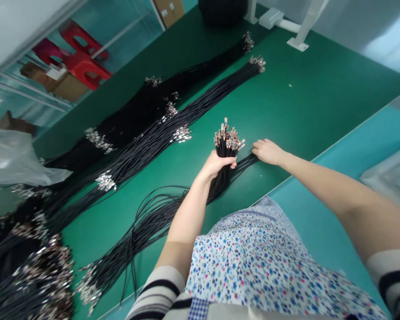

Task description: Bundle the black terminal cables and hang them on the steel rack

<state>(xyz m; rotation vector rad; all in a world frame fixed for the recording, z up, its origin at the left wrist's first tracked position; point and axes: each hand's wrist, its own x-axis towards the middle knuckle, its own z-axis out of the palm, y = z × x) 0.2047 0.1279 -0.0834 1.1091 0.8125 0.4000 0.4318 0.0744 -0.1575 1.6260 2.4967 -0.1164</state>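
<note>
My left hand is wrapped round a thick bundle of black cables, just below their metal-tipped ends, which fan upward. From that grip the bundle trails down and left across the green tabletop. My right hand is closed at the ends of a few thinner black cables that run out from under my left hand. Its fingers cover those cable ends, so their tips are hidden. Several looser strands curve away from the lower bundle near my left forearm.
Long cable bundles lie diagonally along the back of the green table. A dense pile of metal-tipped cables fills the lower left. Clear plastic covers part of the left side. A white stand is at the back right; red stools stand beyond.
</note>
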